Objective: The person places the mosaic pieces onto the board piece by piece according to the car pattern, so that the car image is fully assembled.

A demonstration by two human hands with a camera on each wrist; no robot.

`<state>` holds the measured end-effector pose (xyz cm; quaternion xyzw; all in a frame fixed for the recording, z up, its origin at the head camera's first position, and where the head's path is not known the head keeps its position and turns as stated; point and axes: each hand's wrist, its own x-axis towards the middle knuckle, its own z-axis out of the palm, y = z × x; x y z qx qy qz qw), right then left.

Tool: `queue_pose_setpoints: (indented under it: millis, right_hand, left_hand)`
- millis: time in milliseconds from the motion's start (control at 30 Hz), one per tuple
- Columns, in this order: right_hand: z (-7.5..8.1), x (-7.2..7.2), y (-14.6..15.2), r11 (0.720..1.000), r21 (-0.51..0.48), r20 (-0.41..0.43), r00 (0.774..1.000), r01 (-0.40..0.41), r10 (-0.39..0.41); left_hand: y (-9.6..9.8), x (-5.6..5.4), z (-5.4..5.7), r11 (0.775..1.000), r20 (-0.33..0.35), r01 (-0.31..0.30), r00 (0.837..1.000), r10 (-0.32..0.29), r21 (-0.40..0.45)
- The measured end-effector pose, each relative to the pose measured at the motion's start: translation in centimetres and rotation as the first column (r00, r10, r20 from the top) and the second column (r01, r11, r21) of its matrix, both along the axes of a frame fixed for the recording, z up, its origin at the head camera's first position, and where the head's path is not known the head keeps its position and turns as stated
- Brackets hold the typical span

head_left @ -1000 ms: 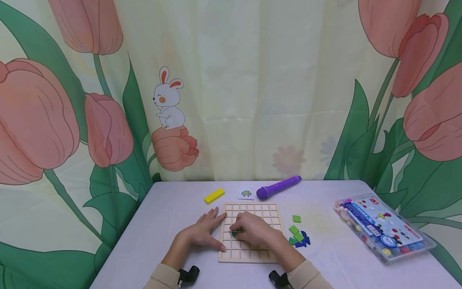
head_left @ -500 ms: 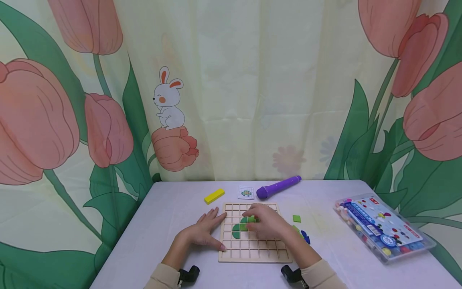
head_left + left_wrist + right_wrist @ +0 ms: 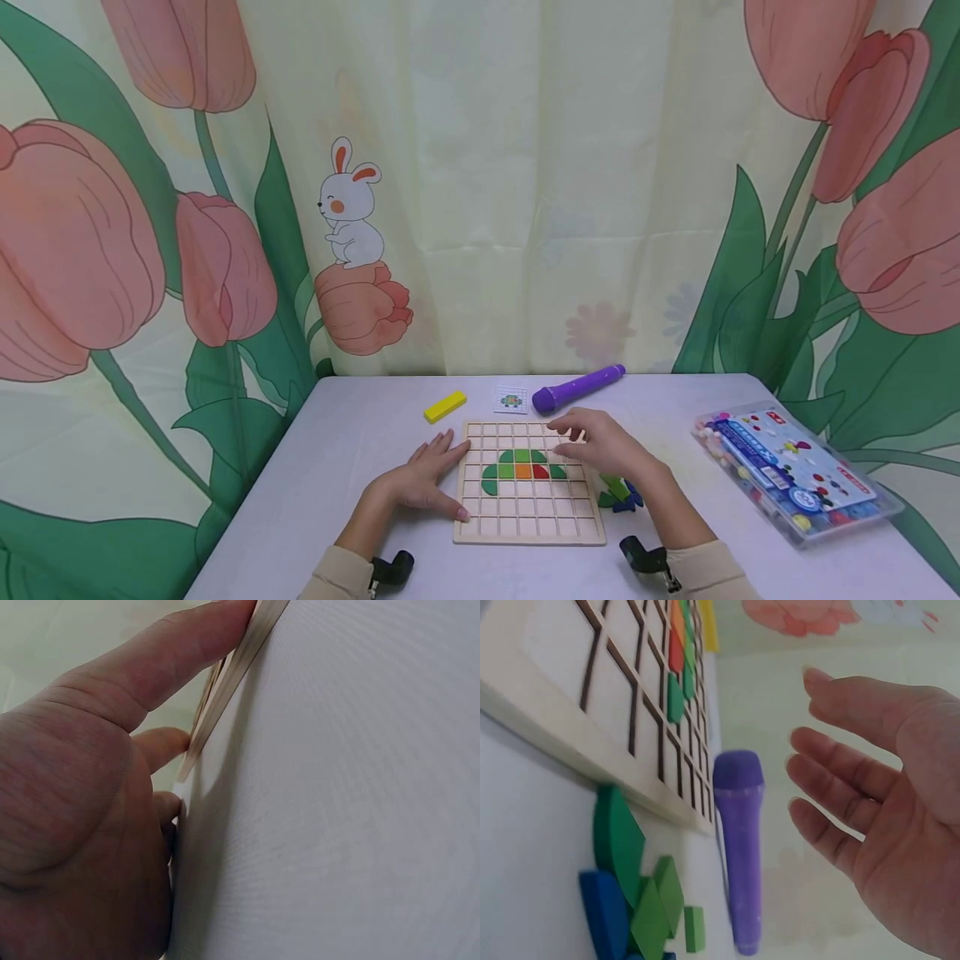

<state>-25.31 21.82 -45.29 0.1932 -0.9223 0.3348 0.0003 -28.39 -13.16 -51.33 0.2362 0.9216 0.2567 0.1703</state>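
A wooden grid board (image 3: 525,527) lies on the table. Set in its cells are green pieces (image 3: 490,479), an orange square (image 3: 522,472) and a red piece (image 3: 540,472). My left hand (image 3: 420,479) rests against the board's left edge, thumb and fingers spread; the left wrist view shows the thumb (image 3: 161,664) touching the wooden rim. Above the board's right side, my right hand (image 3: 603,446) hovers with loosely bent fingers and nothing between them. Beside the board lie loose green pieces (image 3: 619,840) and blue pieces (image 3: 604,911), partly behind the right hand's wrist in the head view.
Behind the board are a yellow block (image 3: 446,407), a small pattern card (image 3: 512,401) and a purple microphone (image 3: 577,389). A clear plastic case (image 3: 798,471) of colourful pieces stands at the right. A tulip-printed curtain (image 3: 480,208) hangs behind the table.
My right hand has moved rightward and lifted off the green pieces in the grid, uncovering the orange and red ones. The left hand has stayed at the board's edge.
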Motion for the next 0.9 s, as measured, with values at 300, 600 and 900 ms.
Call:
queue_pose_setpoints:
  millis: [300,600,900]
  right_hand:
    - [0.5,-0.3,2.2,0.998,-0.014,0.039,0.998,0.055,-0.054]
    - [0.3,-0.3,4.3,1.0,0.014,0.121,0.993,-0.015,0.014]
    - [0.1,-0.3,5.9,0.999,0.042,0.193,0.981,-0.013,0.004]
  left_hand:
    - [0.0,0.1,0.2,1.0,0.009,0.0,1.0,0.0,0.007]
    - [0.0,0.0,0.1,1.0,0.002,0.004,1.0,-0.004,0.006]
    - [0.0,0.1,0.1,1.0,-0.004,0.0,1.0,0.0,-0.001]
